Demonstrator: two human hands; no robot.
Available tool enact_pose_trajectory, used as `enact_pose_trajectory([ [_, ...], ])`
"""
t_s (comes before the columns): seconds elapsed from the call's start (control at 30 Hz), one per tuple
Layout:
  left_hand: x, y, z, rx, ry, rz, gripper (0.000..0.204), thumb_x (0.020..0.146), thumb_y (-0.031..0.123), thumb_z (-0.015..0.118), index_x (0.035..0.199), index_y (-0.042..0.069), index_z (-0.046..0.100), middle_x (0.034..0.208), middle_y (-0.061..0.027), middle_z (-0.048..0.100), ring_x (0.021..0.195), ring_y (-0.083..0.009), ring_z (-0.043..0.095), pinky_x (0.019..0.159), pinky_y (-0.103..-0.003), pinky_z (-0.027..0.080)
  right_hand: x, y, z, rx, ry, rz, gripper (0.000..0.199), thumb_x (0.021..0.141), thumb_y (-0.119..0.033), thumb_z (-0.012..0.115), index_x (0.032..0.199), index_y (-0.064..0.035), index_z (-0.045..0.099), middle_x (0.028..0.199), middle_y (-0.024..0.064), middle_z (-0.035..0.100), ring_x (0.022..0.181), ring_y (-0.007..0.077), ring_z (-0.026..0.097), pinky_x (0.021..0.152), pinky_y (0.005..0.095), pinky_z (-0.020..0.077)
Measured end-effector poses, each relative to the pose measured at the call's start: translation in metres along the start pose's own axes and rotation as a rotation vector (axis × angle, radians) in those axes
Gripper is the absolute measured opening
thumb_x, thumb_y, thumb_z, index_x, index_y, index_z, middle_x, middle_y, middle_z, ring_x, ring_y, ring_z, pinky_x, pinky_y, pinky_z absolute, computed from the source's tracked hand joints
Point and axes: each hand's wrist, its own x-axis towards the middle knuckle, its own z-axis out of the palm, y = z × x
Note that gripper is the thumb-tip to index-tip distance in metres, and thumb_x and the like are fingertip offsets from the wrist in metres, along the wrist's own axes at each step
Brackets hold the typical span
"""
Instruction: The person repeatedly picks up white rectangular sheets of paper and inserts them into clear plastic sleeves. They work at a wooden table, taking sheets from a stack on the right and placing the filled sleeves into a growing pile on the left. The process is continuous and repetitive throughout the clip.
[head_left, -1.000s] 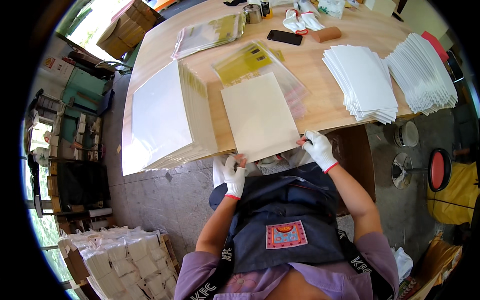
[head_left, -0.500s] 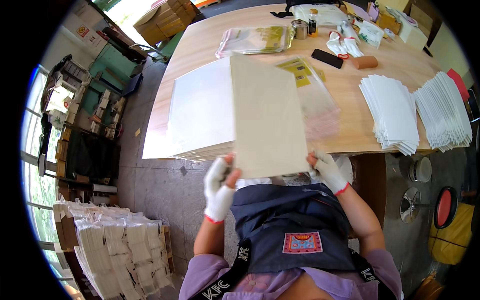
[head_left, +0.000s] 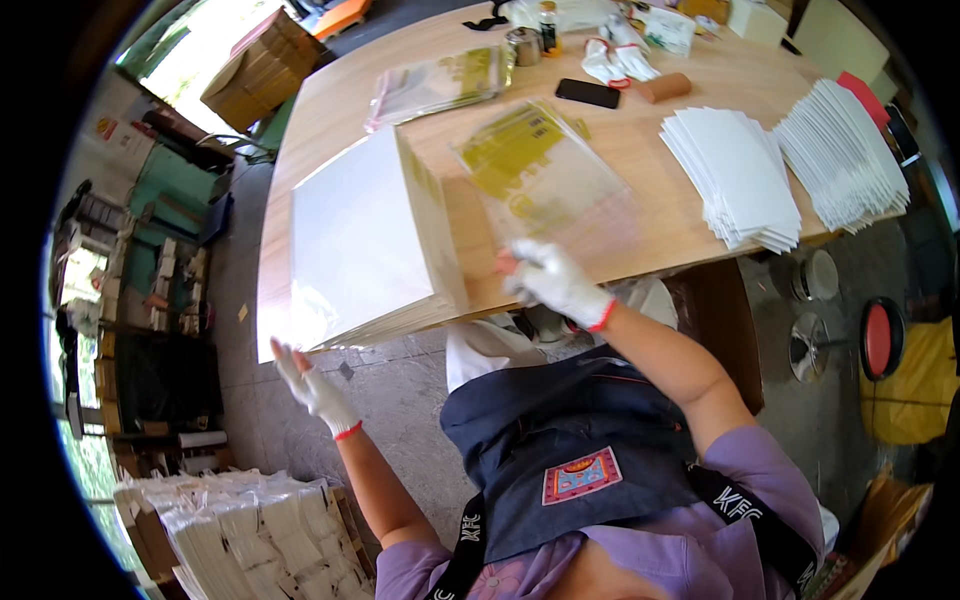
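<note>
My left hand, in a white fingertip-less glove with a red cuff, is open beside the near left corner of a tall stack of white boards. Its fingers are stretched out, with nothing in them. Clear film shines at the stack's near edge. My right hand, gloved the same way, is in front of the table's near edge, fingers apart and slightly bent, holding nothing that I can see. Just beyond it lies a loose pile of clear plastic bags with yellow-green print.
Two fanned piles of white folded card, a nearer pile and a farther pile, lie at right. Behind are a phone, a brown roll, white gloves and more bags. Wrapped bundles stand lower left.
The pale board that both hands held is out of them. My left hand has moved left to the stack's corner; my right hand has moved left and up toward the printed bags. The view has shifted.
</note>
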Motion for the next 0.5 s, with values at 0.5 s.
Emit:
enact_pose_trajectory([
  [0.5,-0.146,0.082,0.182,0.020,-0.873,0.464,0.036,0.069,0.005,0.066,0.105,0.010,0.062,0.112,-0.0094,0.056,0.113,-0.0318,0.048,0.098,-0.044,0.037,-0.144,0.037,-0.290,-0.064,1.271,0.146,0.017,0.085,-0.020,0.050,0.084,-0.0063,0.060,0.060,0.0023,0.055,0.043,0.0095,0.048,0.036,0.0240,0.0396],
])
